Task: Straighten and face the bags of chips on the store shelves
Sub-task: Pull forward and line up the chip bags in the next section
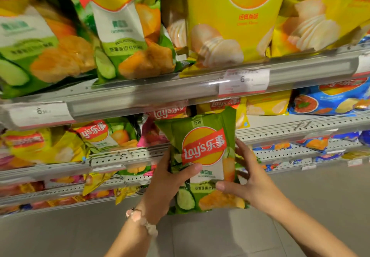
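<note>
Green bag of chips [202, 156] held upright in front of the shelves, left hand [166, 184] and right hand [248, 178] each gripping one side, thumbs across its front, two green bags [124, 30] and three yellow bags [234, 18] on the top shelf [140, 94], more bags on lower shelves [290, 130]

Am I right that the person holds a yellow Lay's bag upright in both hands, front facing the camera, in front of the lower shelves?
Not quite: the bag is green, not yellow. The head view shows a green cucumber Lay's bag held upright, front facing the camera, with the left hand and right hand gripping its sides in front of the lower shelves. Yellow bags sit on the shelf above.
</note>
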`<state>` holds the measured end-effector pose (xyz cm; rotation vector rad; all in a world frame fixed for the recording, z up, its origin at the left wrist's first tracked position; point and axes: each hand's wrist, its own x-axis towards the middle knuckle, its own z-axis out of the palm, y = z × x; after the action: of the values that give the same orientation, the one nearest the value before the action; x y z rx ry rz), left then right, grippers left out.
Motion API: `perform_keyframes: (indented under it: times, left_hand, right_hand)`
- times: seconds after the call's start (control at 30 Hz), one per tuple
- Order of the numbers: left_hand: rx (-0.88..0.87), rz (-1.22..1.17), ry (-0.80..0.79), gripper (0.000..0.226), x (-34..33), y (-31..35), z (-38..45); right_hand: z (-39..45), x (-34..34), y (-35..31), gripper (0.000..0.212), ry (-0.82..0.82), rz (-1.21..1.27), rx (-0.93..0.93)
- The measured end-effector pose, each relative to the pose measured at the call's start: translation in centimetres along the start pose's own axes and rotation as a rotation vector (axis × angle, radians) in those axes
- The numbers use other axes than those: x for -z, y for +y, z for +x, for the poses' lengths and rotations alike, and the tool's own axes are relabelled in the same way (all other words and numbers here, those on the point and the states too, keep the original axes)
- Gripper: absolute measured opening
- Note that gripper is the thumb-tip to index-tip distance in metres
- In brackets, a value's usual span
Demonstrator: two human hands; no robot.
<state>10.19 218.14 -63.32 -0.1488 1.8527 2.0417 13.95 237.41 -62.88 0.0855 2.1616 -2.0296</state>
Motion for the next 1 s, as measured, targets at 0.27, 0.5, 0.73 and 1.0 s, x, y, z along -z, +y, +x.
perform_keyframes:
  times: [0.27, 0.5, 0.73, 1.0]
  left_hand:
    - [0.038, 0.128, 0.028, 0.045, 2.3, 1.5, -0.7]
    - [-0.346, 0.718, 0.440, 0.077, 5.6, 1.7, 3.6]
    - [-0.117, 0.726, 0.348, 0.117, 5.5, 3.1, 8.7]
    - [-0.171, 0.570, 0.448, 0.061, 5.0, 3.1, 8.6]
  right_hand:
    - [0.2, -2.2, 1.2, 0.096, -0.090, 0.334, -0.189]
    - [-0.1, -1.6, 2.4, 0.106, -0.027, 0.344, -0.224]
    - [-0.7, -0.4, 2.9, 0.111, 0.006, 0.383, -0.225]
    - [-1.2, -0.1, 2.4, 0.110, 0.017, 0.404, -0.206]
